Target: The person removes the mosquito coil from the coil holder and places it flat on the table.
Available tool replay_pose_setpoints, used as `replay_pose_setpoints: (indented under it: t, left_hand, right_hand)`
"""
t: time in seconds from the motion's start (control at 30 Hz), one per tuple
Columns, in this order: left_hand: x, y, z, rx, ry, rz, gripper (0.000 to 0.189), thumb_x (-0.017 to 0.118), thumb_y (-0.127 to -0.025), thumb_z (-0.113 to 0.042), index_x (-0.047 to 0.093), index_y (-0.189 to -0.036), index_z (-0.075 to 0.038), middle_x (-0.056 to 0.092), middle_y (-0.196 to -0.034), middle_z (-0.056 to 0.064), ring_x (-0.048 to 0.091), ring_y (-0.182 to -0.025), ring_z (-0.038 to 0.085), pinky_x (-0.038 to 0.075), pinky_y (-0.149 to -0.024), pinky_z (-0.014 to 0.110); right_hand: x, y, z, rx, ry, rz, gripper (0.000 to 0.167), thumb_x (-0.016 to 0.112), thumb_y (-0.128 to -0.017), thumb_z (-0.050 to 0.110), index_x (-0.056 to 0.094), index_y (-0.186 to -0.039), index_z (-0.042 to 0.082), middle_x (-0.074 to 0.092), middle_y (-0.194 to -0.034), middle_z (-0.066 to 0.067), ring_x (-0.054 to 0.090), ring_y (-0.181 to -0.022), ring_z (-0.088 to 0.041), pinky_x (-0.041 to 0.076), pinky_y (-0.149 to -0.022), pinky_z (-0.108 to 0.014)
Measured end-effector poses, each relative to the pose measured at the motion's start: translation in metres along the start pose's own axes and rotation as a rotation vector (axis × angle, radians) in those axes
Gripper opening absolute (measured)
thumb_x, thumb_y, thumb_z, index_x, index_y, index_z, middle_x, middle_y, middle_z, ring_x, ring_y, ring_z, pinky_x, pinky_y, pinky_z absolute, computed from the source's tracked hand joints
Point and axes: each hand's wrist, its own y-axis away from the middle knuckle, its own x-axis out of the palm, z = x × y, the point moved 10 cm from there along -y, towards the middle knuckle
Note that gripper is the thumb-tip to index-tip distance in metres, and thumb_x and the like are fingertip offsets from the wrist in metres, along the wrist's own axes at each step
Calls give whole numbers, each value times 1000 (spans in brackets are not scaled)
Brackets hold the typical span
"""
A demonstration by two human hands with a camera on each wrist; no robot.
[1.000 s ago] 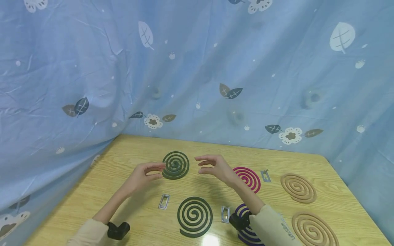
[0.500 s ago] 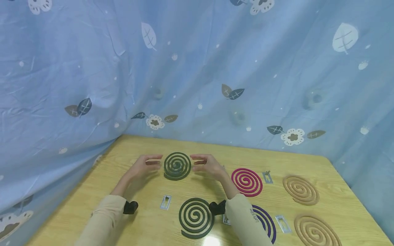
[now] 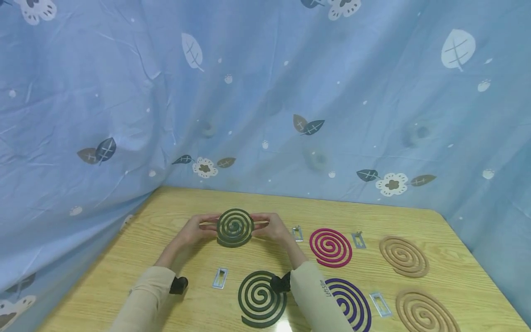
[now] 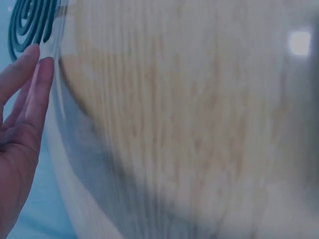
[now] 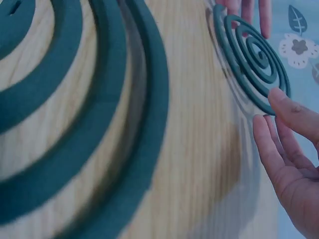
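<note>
A dark green mosquito coil (image 3: 234, 226) is held between both hands near the back left of the wooden table. My left hand (image 3: 194, 230) pinches its left edge, thumb and fingers close at the rim. On the opposite edge, my right hand (image 3: 275, 228) pinches with thumb above and fingers lower. From the right wrist view, the green coil (image 5: 261, 56) looks slightly above the tabletop, with shadow beside it. The left wrist view shows the left hand (image 4: 20, 139) at the coil's edge (image 4: 36, 35). A second dark green coil (image 3: 261, 294) lies in front, partly behind the right wrist's black camera.
To the right lie a magenta coil (image 3: 330, 246), a purple coil (image 3: 342, 303) and two tan coils, one farther back (image 3: 400, 253) and one nearer (image 3: 424, 315). Several small metal coil stands (image 3: 220, 278) lie among them. A blue patterned curtain (image 3: 257, 92) hangs behind the table.
Both hands have moved inward and back from either side and now pinch the rear green coil by its edges. The coil looks slightly raised; the other coils lie where they were.
</note>
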Motion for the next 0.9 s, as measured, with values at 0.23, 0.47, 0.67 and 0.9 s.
replay_pose_setpoints:
  t: [0.23,0.47,0.67,0.9]
  left_hand:
    - [1,1,3,-6,-47,-58,54,66,-84,10,43,-133,16,54,-118,36,59,-106,47,57,-82,30]
    - [2,2,0,10,-94,-67,51,67,-84,7,47,-131,15,55,-121,35,60,-105,45,57,-81,31]
    - [-1,2,-4,-7,-154,-94,47,68,-84,4,51,-127,15,54,-126,32,61,-106,42,57,-83,29]
    - [-2,1,-5,-17,-118,-85,44,65,-85,8,49,-125,19,51,-127,35,57,-110,46,56,-84,31]
  right_hand:
    - [0,-1,-2,-17,25,-68,52,70,-75,-18,57,-124,-9,59,-120,-26,62,-103,-39,58,-82,-33]
    - [-2,0,-2,-21,54,-129,50,70,-73,-20,60,-121,-9,62,-113,-26,65,-97,-38,59,-77,-31]
    - [-4,-2,-4,-2,28,-164,49,73,-71,-19,62,-118,-7,64,-113,-24,65,-94,-36,59,-75,-28]
    - [-8,-3,-5,11,48,-196,42,75,-72,-14,65,-112,-9,66,-111,-22,67,-93,-34,59,-72,-27]
